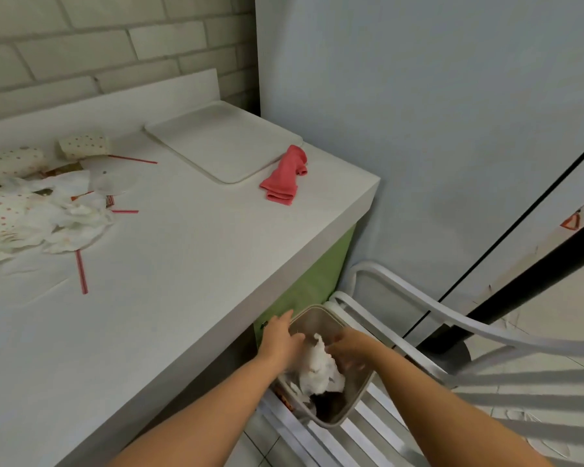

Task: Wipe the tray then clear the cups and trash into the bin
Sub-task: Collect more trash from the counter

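Crumpled white paper wad (317, 367) between the fingers (295, 338), over grey plastic bin (359, 392).
Light, soft; pinch its bulk. Left hand (279, 338) spread; right hand (348, 348) blurred, grip unclear.

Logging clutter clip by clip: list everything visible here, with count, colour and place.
counter: one, white, left of view
tray: one, white, counter's far right corner
cloth: one, pink, beside tray at counter's edge
cups: at least three, white with red dots, crushed, counter's left
straws: three, red, around cups
napkins: pile, white, among cups
chair: one, white, slatted, right of counter
bin: one, grey, on chair
wad: one, white paper, in bin
left hand: over bin, beside wad
right hand: over bin, blurred, at wad
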{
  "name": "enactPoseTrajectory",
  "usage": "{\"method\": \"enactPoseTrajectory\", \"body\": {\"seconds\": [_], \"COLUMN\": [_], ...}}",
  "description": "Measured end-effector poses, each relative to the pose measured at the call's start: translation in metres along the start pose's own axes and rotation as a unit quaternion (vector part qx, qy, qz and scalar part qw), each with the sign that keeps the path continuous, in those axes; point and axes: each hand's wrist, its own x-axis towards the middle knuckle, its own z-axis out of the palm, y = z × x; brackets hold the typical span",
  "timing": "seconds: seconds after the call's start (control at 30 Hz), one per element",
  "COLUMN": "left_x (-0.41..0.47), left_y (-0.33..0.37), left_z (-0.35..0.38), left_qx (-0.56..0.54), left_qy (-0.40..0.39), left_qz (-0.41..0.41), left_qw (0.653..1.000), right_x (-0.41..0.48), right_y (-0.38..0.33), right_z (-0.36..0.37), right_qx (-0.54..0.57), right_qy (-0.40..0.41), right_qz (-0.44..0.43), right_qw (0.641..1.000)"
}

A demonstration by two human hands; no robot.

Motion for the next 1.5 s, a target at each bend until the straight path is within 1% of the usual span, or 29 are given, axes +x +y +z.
{"method": "enactPoseTrajectory", "body": {"seconds": [0.13, 0.27, 0.37, 0.47, 0.53, 0.6, 0.7, 0.8, 0.9, 1.07, 1.27, 1.37, 1.5], "left_x": [0.002, -0.001, -0.01, -0.025, -0.04, -0.055, -0.08, -0.102, -0.128, -0.179, -0.247, -0.278, -0.315], "left_y": [0.001, 0.01, 0.017, 0.024, 0.026, 0.025, 0.017, -0.006, -0.035, -0.086, -0.151, -0.184, -0.228], "left_z": [0.0, -0.008, -0.021, -0.041, -0.059, -0.077, -0.11, -0.142, -0.172, -0.217, -0.258, -0.272, -0.288], "left_qx": [0.01, 0.007, -0.003, -0.027, -0.059, -0.105, -0.171, -0.193, -0.188, -0.165, -0.113, -0.077, -0.015], "left_qy": [-0.007, 0.027, 0.056, 0.12, 0.169, 0.198, 0.25, 0.328, 0.393, 0.45, 0.514, 0.553, 0.591], "left_qz": [-0.005, 0.028, 0.067, 0.113, 0.129, 0.133, 0.125, 0.103, 0.066, -0.014, -0.061, -0.09, -0.192], "left_qw": [1.0, 0.999, 0.996, 0.986, 0.975, 0.965, 0.945, 0.919, 0.898, 0.878, 0.848, 0.825, 0.783], "right_x": [-0.002, -0.013, -0.024, -0.035, -0.049, -0.063, -0.085, -0.108, -0.125, -0.147, -0.175, -0.188, -0.205], "right_y": [-0.012, -0.038, -0.064, -0.09, -0.109, -0.127, -0.157, -0.189, -0.222, -0.272, -0.323, -0.343, -0.364], "right_z": [-0.01, -0.023, -0.032, -0.041, -0.048, -0.052, -0.046, -0.025, 0.008, 0.074, 0.157, 0.197, 0.246], "right_qx": [-0.036, -0.086, -0.116, -0.111, -0.143, -0.162, -0.163, -0.156, -0.136, -0.142, -0.164, -0.185, -0.214], "right_qy": [-0.009, -0.011, -0.037, -0.063, -0.049, -0.033, -0.022, -0.018, -0.016, -0.036, -0.081, -0.102, -0.119], "right_qz": [0.0, -0.061, -0.085, -0.109, -0.162, -0.211, -0.263, -0.317, -0.363, -0.423, -0.48, -0.505, -0.534], "right_qw": [0.999, 0.994, 0.989, 0.986, 0.975, 0.963, 0.951, 0.935, 0.922, 0.894, 0.858, 0.837, 0.809]}}
